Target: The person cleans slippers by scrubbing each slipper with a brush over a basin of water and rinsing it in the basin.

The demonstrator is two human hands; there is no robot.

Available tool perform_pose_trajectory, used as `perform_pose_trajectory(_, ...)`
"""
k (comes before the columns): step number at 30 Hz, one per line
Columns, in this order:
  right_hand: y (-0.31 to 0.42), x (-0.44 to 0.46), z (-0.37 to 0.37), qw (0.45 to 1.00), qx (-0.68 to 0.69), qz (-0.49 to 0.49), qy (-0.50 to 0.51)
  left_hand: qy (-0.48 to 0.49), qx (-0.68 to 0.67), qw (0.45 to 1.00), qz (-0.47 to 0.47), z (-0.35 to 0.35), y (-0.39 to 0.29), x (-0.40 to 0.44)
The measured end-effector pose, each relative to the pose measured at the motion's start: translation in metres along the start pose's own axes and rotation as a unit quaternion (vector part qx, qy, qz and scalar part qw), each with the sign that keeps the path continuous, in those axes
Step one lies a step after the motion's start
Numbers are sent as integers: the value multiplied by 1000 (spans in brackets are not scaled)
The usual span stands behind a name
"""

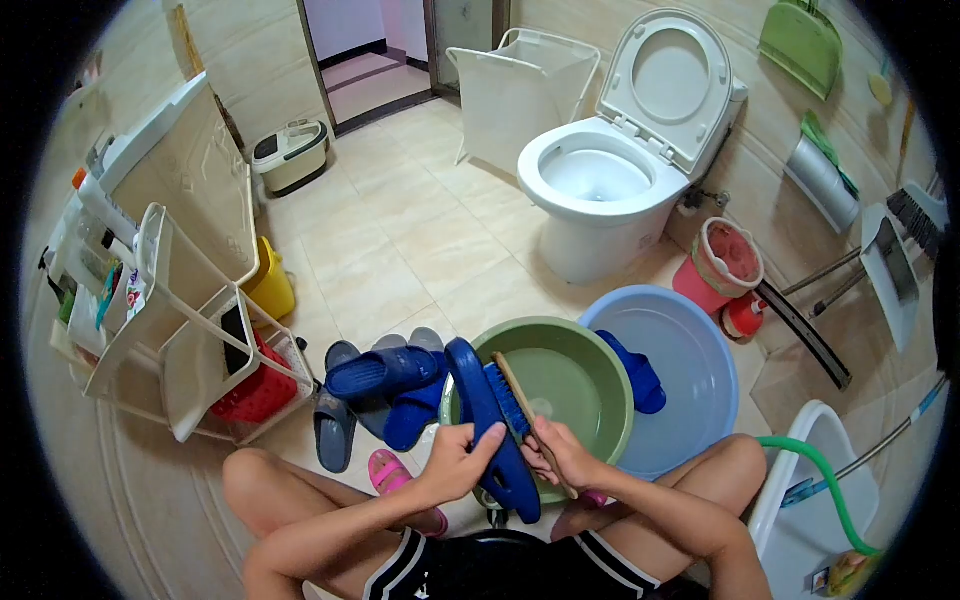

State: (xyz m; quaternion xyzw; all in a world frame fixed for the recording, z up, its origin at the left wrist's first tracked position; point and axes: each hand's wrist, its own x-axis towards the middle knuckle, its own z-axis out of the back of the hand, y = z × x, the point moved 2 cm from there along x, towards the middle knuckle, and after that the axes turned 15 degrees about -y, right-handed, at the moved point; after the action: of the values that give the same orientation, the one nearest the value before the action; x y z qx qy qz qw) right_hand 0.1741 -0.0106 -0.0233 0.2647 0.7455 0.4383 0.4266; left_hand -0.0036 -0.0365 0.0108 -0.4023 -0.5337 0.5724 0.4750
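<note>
My left hand (462,462) is wrapped round a dark blue slipper (478,400), held on its edge with the thumb on its side. In my right hand (560,456) is a wooden scrub brush (515,395) with blue bristles. The bristles face the slipper and seem to touch it. Both are over the near left side of a green basin (622,400) of water. One more blue slipper (636,372) lies in the light blue basin (727,380) beside it. Left of the green basin is a pile of blue slippers (380,373) and grey slippers (334,430).
A toilet (590,230) with its lid up stands ahead. At right are a pink bin (700,275), a white tub (815,440) and a green hose (825,465). A shelf rack (165,330) stands left, with a yellow bin (270,283) behind it. Tiled floor (400,235) runs to the doorway.
</note>
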Motion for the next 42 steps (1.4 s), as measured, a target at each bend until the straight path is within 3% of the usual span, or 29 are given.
perform_pose_trajectory(2,4,0,-1,1000,18,0,-6,-46,71,996,-12,13,3,13)
perform_pose_trajectory(6,12,-5,-8,999,-43,10,19,-162,-47,985,26,35,-34,44)
perform_pose_trajectory(7,8,-5,-9,999,-36,10,26,-158,-56,986,15,34,-26,45)
perform_pose_trajectory(10,0,-3,-5,1000,-15,-10,5,-61,106,992,-25,19,1,18)
perform_pose_trajectory(12,0,-1,-4,1000,22,-20,-9,9,-23,999,-26,-9,2,-3)
perform_pose_trajectory(14,1,0,-2,997,60,-31,-26,6,-58,998,0,-9,-5,2)
perform_pose_trajectory(17,10,-1,-2,1000,27,3,-7,-70,63,995,-23,25,1,34)
perform_pose_trajectory(20,16,-7,-6,999,-46,8,16,-154,-83,984,27,29,-26,49)
perform_pose_trajectory(24,6,-2,-2,999,-30,2,10,-30,70,997,-11,17,3,21)
perform_pose_trajectory(26,4,0,0,1000,-17,-8,0,23,-29,999,31,-1,6,5)
perform_pose_trajectory(28,4,0,2,1000,-6,0,1,-9,-59,998,37,0,2,8)
perform_pose_trajectory(30,13,-3,-2,999,-37,5,12,-41,41,998,35,23,-5,26)
perform_pose_trajectory(32,15,-4,-5,997,-67,12,24,-138,-80,986,57,28,-9,41)
perform_pose_trajectory(34,14,-4,-6,996,-70,32,43,-123,-67,988,57,29,-11,42)
perform_pose_trajectory(36,9,4,-6,998,-47,25,15,-32,91,995,13,23,8,25)
perform_pose_trajectory(38,8,9,-5,999,-25,16,-17,17,-68,996,63,-8,-2,1)
perform_pose_trajectory(40,15,13,-2,998,2,28,-49,34,-60,994,84,-6,-15,5)
perform_pose_trajectory(42,18,8,-2,998,-6,27,-49,-20,58,998,1,18,0,30)
